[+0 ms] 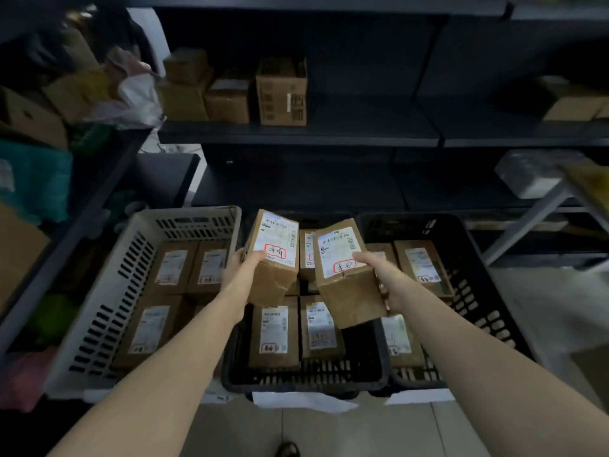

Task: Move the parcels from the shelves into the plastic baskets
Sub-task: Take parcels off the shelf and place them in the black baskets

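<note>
My left hand (242, 267) grips a brown cardboard parcel (275, 255) with a white label marked in red. My right hand (379, 275) grips a second, similar parcel (346, 275). Both parcels hang tilted above the middle black basket (306, 380). A grey basket (108, 291) stands to its left and another black basket (478, 291) to its right. All three baskets hold several labelled parcels lying flat. More cardboard parcels (281, 92) stand on the dark shelf (296, 131) behind the baskets.
A left shelf unit (66, 206) carries boxes, bags and a green packet. A wrapped grey parcel (530, 173) and a metal frame (534, 212) sit at right. Tiled floor (329, 430) lies in front of the baskets, with paper sheets under their front edges.
</note>
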